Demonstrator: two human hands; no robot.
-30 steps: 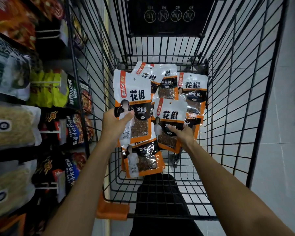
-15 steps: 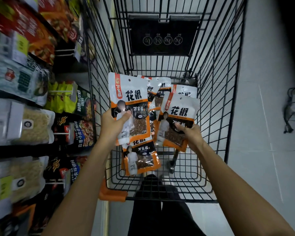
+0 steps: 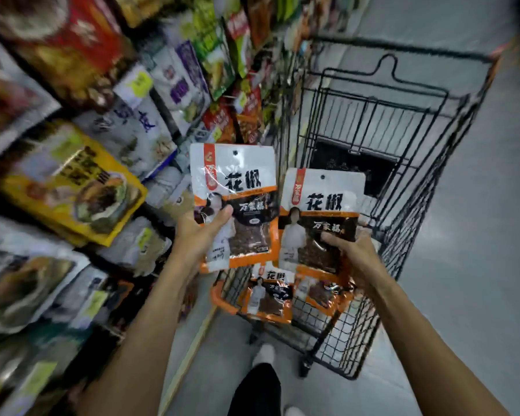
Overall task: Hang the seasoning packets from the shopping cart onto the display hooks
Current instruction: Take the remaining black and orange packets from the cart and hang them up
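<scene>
Your left hand (image 3: 198,235) grips a white-and-orange plastic seasoning packet with bold black characters (image 3: 233,187). Your thumb lies across its front near the middle and your fingers are hidden behind it. The packet stands upright, with its small hang hole at the top edge, well above your thumb.

Your right hand (image 3: 351,250) pinches a second packet of the same kind (image 3: 321,202), thumb on the dark window and fingers behind. It sits just beside the first and a little lower; you cannot tell whether their edges touch.

Below both hands stands the black wire shopping cart (image 3: 382,115). Two more packets lie in it, one under the gap between your hands (image 3: 267,295) and one partly covered by the packet in your right hand (image 3: 321,292). The cart's orange plastic corner bumper (image 3: 222,298) sits just under the packet in your left hand.

To the left of your left hand is the display of hanging bags, heavily blurred, with a yellow bag (image 3: 72,187) standing out. The hooks cannot be made out. Between your forearms are a black trouser leg (image 3: 255,388) and a white shoe (image 3: 266,354) on the grey floor (image 3: 463,265).
</scene>
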